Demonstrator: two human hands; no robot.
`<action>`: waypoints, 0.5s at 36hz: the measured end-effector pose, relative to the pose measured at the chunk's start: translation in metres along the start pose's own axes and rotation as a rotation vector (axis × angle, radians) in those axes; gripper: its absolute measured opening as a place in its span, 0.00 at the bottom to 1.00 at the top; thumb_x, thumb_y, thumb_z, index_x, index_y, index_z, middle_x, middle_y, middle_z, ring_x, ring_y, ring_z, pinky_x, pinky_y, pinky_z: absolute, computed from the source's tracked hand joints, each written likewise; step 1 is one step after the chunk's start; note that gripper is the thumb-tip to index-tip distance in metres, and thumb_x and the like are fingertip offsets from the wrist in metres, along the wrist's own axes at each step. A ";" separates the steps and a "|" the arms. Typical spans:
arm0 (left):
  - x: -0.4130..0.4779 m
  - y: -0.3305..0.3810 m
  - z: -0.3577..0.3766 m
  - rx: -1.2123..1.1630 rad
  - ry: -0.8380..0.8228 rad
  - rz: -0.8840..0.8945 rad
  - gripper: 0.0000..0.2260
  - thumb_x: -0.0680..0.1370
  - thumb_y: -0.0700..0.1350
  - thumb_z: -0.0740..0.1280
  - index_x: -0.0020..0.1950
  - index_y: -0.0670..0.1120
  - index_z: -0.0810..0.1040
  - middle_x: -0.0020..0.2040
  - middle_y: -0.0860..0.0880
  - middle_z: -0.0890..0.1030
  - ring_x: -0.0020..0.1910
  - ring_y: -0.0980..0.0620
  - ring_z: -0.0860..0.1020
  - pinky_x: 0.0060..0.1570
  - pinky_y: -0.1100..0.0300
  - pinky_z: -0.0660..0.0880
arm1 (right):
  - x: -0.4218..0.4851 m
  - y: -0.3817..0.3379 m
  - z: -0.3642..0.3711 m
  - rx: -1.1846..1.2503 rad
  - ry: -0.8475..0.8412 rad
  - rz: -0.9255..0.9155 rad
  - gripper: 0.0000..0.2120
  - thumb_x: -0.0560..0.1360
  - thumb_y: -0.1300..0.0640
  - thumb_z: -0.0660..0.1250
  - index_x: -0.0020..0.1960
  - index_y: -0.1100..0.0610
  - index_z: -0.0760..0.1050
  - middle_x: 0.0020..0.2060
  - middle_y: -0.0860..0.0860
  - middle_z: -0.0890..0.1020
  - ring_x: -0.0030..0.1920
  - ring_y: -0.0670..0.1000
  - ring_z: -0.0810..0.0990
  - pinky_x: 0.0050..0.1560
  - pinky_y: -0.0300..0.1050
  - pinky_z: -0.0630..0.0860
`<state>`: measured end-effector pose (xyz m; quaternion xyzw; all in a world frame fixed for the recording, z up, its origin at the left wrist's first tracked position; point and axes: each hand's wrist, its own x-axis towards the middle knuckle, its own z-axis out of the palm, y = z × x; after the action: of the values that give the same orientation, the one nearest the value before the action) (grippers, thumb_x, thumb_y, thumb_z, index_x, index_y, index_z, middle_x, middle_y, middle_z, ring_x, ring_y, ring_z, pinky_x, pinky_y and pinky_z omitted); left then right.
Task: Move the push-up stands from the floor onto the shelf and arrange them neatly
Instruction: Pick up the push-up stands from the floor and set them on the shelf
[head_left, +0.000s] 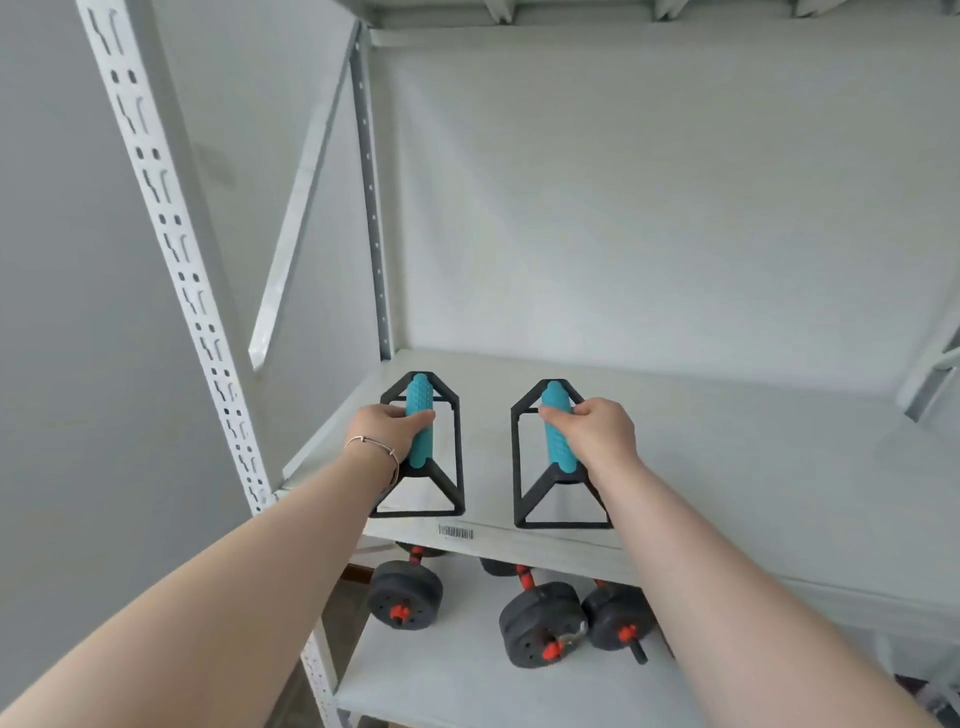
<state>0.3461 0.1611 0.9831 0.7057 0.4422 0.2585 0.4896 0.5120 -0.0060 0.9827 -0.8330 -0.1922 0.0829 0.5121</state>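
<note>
Two push-up stands with black triangular frames and teal ribbed grips stand side by side on the white shelf board (727, 467), near its front left. My left hand (387, 428) grips the teal bar of the left stand (418, 410). My right hand (597, 431) grips the teal bar of the right stand (556, 447). Both stands sit upright with their bases flat on the board, about a hand's width apart, pointing toward the back wall.
A perforated white upright post (171, 249) stands at the left front corner, with a diagonal brace (301, 208) behind it. Several black dumbbells (545, 623) with red collars lie on the lower shelf. A barcode sticker (456, 531) marks the board's front edge.
</note>
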 end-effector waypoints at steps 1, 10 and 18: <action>0.009 0.000 0.003 -0.001 0.006 -0.003 0.07 0.73 0.50 0.72 0.44 0.46 0.81 0.40 0.45 0.81 0.31 0.49 0.76 0.18 0.66 0.70 | 0.009 0.000 0.004 0.005 0.001 0.007 0.17 0.70 0.46 0.75 0.38 0.59 0.75 0.31 0.50 0.76 0.30 0.50 0.74 0.21 0.37 0.65; 0.100 -0.009 0.023 0.040 -0.002 -0.059 0.08 0.69 0.54 0.73 0.36 0.50 0.82 0.37 0.46 0.83 0.40 0.43 0.82 0.47 0.49 0.81 | 0.081 0.003 0.061 -0.020 -0.012 0.082 0.20 0.68 0.45 0.75 0.30 0.56 0.69 0.27 0.50 0.73 0.28 0.51 0.72 0.28 0.43 0.65; 0.187 -0.021 0.036 0.036 -0.091 -0.055 0.11 0.67 0.55 0.75 0.35 0.49 0.82 0.39 0.44 0.84 0.41 0.41 0.83 0.44 0.45 0.82 | 0.134 0.000 0.117 -0.040 0.039 0.147 0.19 0.69 0.46 0.75 0.31 0.57 0.71 0.29 0.50 0.76 0.30 0.51 0.75 0.29 0.43 0.68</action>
<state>0.4559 0.3115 0.9374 0.7130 0.4434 0.2047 0.5032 0.5955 0.1443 0.9362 -0.8564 -0.1222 0.1003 0.4916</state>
